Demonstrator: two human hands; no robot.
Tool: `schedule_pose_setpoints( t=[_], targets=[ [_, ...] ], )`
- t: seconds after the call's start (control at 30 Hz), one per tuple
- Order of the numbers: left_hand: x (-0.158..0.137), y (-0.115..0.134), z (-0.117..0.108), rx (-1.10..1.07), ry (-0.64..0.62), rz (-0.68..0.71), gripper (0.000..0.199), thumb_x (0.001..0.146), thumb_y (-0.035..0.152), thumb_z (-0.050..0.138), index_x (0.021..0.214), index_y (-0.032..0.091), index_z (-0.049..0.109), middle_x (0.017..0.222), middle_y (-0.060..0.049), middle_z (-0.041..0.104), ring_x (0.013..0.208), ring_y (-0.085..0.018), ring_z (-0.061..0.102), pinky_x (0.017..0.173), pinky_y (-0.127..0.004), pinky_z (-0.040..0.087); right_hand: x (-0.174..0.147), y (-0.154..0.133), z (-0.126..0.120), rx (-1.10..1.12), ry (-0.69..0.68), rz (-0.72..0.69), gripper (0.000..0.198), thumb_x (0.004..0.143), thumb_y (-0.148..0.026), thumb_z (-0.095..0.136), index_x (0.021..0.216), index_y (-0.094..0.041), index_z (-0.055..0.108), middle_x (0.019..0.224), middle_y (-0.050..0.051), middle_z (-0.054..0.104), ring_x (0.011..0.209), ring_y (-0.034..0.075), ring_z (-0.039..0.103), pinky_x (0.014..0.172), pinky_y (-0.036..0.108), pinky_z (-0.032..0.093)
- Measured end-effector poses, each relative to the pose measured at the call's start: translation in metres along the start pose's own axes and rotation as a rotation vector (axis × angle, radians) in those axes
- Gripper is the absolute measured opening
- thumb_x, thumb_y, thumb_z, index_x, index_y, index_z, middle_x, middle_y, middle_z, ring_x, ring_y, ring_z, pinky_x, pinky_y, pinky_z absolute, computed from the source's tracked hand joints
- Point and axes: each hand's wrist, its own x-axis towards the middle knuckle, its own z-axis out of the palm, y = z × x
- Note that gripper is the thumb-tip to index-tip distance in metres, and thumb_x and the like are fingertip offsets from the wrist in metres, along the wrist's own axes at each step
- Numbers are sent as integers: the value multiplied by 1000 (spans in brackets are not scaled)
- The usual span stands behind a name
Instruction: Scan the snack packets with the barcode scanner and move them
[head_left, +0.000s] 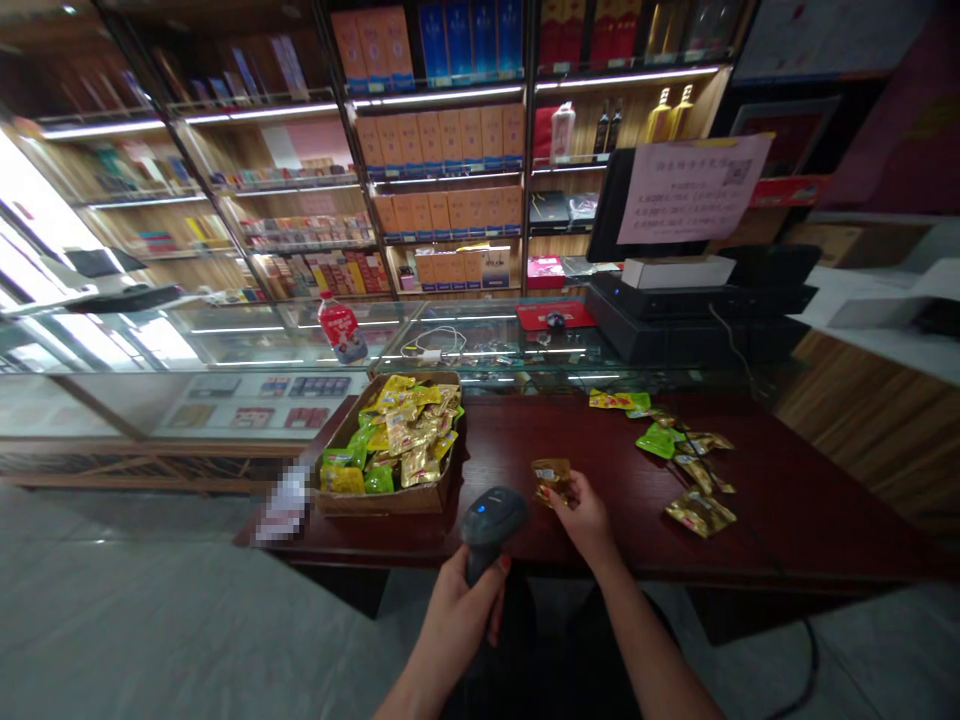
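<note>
At lower centre, the barcode scanner (493, 514) is dark grey, the foil packet (551, 472) gold, the desk (517, 430) reddish-brown.

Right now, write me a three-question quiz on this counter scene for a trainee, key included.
1. Multiple choice: what does the left grip hold?
A) a computer mouse
B) a handheld scanner
C) a bottle

2. True or false: from the wearer's view, the cardboard box stands to the right of the handheld scanner.

3. Fill in the colour: the right grip holds a small, shiny ____ packet.

Key:
1. B, a handheld scanner.
2. False; the cardboard box stands to its left.
3. Gold.
</note>
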Motion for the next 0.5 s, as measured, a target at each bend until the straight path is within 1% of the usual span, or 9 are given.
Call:
schedule_pose_setpoints(
  t=[0.1, 0.17, 0.3, 0.5],
  targets=[
    [3, 1, 3, 24, -35, 10, 49, 74, 67, 67, 77, 20, 54, 38, 7, 47, 30, -8, 37, 32, -18, 29, 0, -2, 2, -10, 0, -2, 45, 76, -55, 70, 108, -24, 62, 97, 8, 79, 83, 26, 76, 73, 37, 61],
    [3, 3, 5, 46, -45, 23, 48, 76, 66, 66, 77, 20, 54, 38, 7, 47, 31, -8, 38, 33, -17, 28, 0, -2, 1, -17, -10, -9, 45, 77, -55, 69, 108, -24, 62, 98, 8, 79, 84, 25, 76, 75, 36, 61],
    [2, 4, 5, 62, -36, 20, 46, 76, 64, 66, 74, 20, 52, 39, 7, 47, 31, -8, 39, 33, -17, 30, 2, 2, 0, -41, -27, -20, 44, 77, -53, 67, 109, -23, 61, 101, 9, 78, 90, 26, 75, 81, 36, 59],
    [2, -2, 5, 43, -24, 46, 44, 77, 62, 66, 74, 20, 52, 39, 7, 47, 31, -7, 37, 33, -17, 28, 2, 4, 0, -59, -28, -10, 44, 76, -50, 67, 110, -23, 61, 101, 8, 78, 87, 26, 75, 80, 36, 58]
  ],
)
